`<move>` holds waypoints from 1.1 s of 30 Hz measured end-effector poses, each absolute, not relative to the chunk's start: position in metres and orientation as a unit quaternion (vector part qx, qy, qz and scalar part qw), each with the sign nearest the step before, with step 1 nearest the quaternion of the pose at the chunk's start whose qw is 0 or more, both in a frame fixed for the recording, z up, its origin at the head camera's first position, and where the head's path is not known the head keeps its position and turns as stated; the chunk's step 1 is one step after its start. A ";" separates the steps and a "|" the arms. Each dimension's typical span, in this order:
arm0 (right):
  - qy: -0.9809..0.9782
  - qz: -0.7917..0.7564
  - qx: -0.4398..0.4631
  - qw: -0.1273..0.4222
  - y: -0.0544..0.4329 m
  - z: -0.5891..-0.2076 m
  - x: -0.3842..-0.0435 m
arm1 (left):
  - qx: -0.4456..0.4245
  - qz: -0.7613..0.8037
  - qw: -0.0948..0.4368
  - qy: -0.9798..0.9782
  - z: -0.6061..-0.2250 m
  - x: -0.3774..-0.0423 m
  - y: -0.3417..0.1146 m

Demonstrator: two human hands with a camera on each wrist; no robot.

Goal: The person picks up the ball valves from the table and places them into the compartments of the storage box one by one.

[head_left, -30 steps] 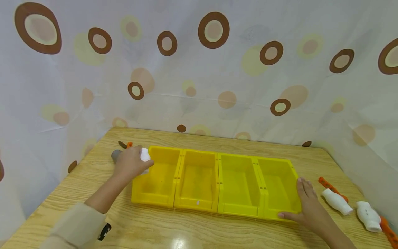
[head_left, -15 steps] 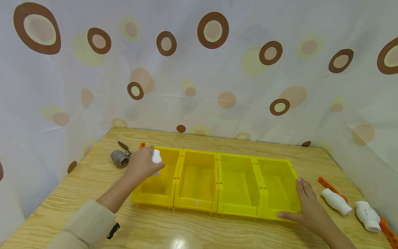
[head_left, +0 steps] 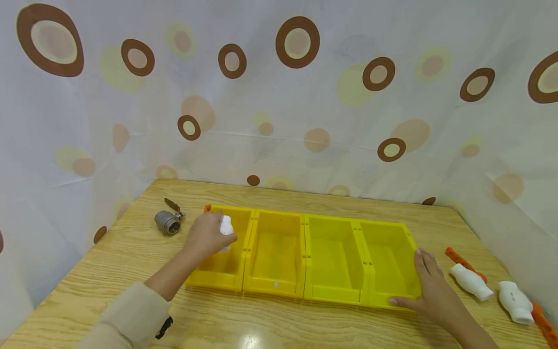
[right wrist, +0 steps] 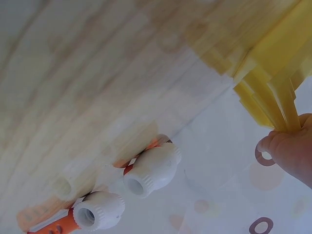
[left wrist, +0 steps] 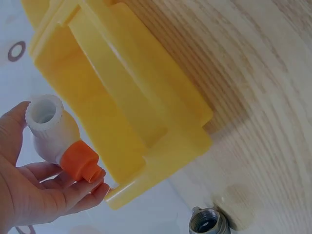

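Left hand (head_left: pixel 205 237): thumb and fingers curled round a white valve (head_left: pixel 226 225), gripping it; sleeve (head_left: pixel 131 315) beige, with a black band (head_left: pixel 163 328) showing beside it.

White valve, one, held: ribbed collar at one end, orange handle (left wrist: pixel 79 158) lying along the fingertips in the left wrist view. Located over the leftmost bin (head_left: pixel 213 280), toward its far left part; contact with the bin cannot be told.

Right hand (head_left: pixel 436 291): fingers fairly straight, laid against the right wall of the rightmost bin (head_left: pixel 381 299); thumb across its near right corner.

Bins, yellow, four, side by side in a row from left to right. The second bin (head_left: pixel 261 286) bears a small pale mark on its near wall; the third bin (head_left: pixel 333 294) stands next to the rightmost.

Metal valve (head_left: pixel 167 222), grey, one: on the surface (head_left: pixel 209 320), left of the bins, its dark lever (head_left: pixel 172 204) pointing far left.

White valves, two, right of the bins: the farther one (head_left: pixel 472 282) with an orange handle (head_left: pixel 466 265) on its far side; the nearer one (head_left: pixel 516 303) with an orange handle extending toward the near right.

Surface: wood-grained, light.

Backdrop (head_left: pixel 318 97): pale cloth, round brown, peach and yellow motifs.
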State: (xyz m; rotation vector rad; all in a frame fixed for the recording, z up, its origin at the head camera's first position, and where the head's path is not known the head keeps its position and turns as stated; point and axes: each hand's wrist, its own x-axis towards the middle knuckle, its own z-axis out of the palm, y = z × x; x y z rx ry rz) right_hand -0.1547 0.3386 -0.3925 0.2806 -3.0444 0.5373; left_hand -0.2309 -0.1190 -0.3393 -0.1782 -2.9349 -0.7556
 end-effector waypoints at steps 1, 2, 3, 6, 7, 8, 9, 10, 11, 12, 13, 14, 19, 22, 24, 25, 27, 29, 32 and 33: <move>-0.981 0.168 0.091 0.020 0.338 -0.392 -0.154 | -0.060 -0.247 0.052 -0.966 -0.341 -0.231 -0.118; -0.982 0.166 0.091 0.021 0.338 -0.392 -0.154 | -0.061 -0.247 0.051 -0.966 -0.342 -0.231 -0.118; -0.982 0.164 0.091 0.021 0.338 -0.392 -0.154 | -0.063 -0.247 0.050 -0.966 -0.344 -0.231 -0.117; -0.981 0.168 0.090 0.019 0.339 -0.392 -0.154 | -0.068 -0.250 0.046 -0.965 -0.349 -0.231 -0.116; -0.981 0.171 0.090 0.018 0.339 -0.392 -0.154 | -0.069 -0.250 0.043 -0.965 -0.350 -0.232 -0.116; -0.981 0.173 0.089 0.017 0.339 -0.392 -0.154 | -0.069 -0.251 0.039 -0.965 -0.352 -0.232 -0.115; -0.980 0.175 0.089 0.016 0.340 -0.393 -0.154 | -0.069 -0.253 0.034 -0.964 -0.353 -0.232 -0.115; -0.980 0.177 0.088 0.015 0.340 -0.393 -0.154 | -0.069 -0.254 0.031 -0.964 -0.354 -0.233 -0.115; -0.980 0.179 0.088 0.013 0.340 -0.393 -0.153 | -0.071 -0.257 0.029 -0.964 -0.356 -0.233 -0.115; -0.979 0.182 0.087 0.012 0.340 -0.393 -0.153 | -0.072 -0.258 0.028 -0.963 -0.357 -0.233 -0.115; -0.979 0.184 0.087 0.012 0.340 -0.393 -0.153 | -0.075 -0.260 0.028 -0.962 -0.358 -0.233 -0.115; -0.979 0.185 0.088 0.012 0.340 -0.394 -0.153 | -0.078 -0.261 0.031 -0.962 -0.360 -0.233 -0.115; -0.978 0.185 0.090 0.016 0.340 -0.395 -0.154 | -0.088 -0.260 0.034 -0.961 -0.365 -0.233 -0.114; -0.979 0.182 0.091 0.019 0.340 -0.395 -0.154 | -0.087 -0.255 0.028 -0.963 -0.367 -0.233 -0.114; -0.979 0.181 0.091 0.020 0.340 -0.395 -0.155 | -0.087 -0.249 0.026 -0.964 -0.368 -0.233 -0.113; -0.979 0.182 0.091 0.021 0.340 -0.395 -0.155 | -0.088 -0.246 0.024 -0.965 -0.368 -0.233 -0.113; -0.978 0.186 0.092 0.021 0.340 -0.395 -0.155 | -0.089 -0.242 0.021 -0.966 -0.370 -0.233 -0.112; -0.977 0.190 0.092 0.020 0.340 -0.394 -0.155 | -0.089 -0.240 0.017 -0.967 -0.371 -0.234 -0.112; -0.977 0.193 0.092 0.018 0.341 -0.395 -0.155 | -0.089 -0.236 0.014 -0.968 -0.375 -0.236 -0.111; -0.977 0.193 0.092 0.018 0.341 -0.394 -0.155 | -0.090 -0.234 0.012 -0.968 -0.377 -0.237 -0.110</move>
